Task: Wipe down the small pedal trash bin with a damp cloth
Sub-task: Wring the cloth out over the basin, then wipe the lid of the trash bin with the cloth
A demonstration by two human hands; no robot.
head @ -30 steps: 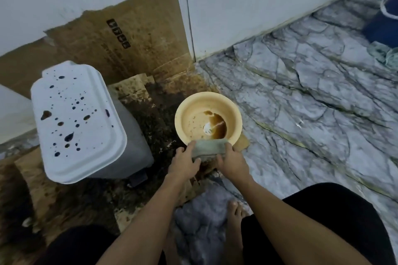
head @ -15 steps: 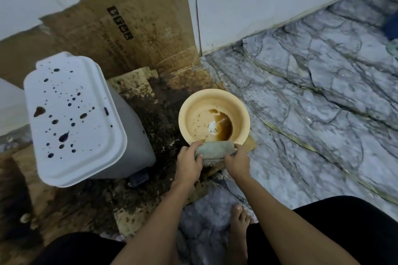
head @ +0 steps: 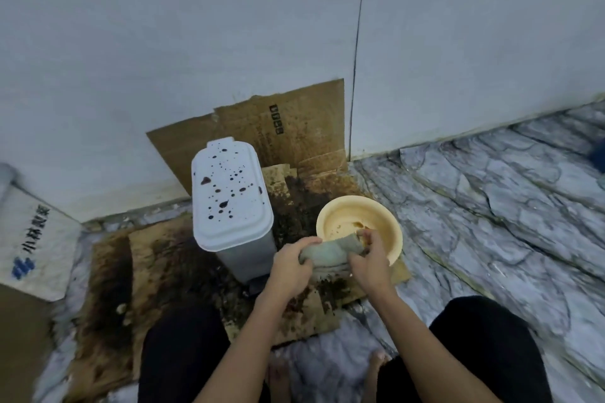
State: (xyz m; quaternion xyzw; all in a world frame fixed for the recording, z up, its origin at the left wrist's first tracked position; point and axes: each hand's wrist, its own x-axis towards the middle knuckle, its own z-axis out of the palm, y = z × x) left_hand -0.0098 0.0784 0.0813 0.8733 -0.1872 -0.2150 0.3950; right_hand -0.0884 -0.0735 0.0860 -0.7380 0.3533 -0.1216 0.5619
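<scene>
Wringing looks like the step in hand: from the head view, left hand and right hand both grip the damp cloth over the basin rim — soft, limp, best bunched in a fist. Just left stands the spattered pedal bin — probably light, so steady its lid.
</scene>
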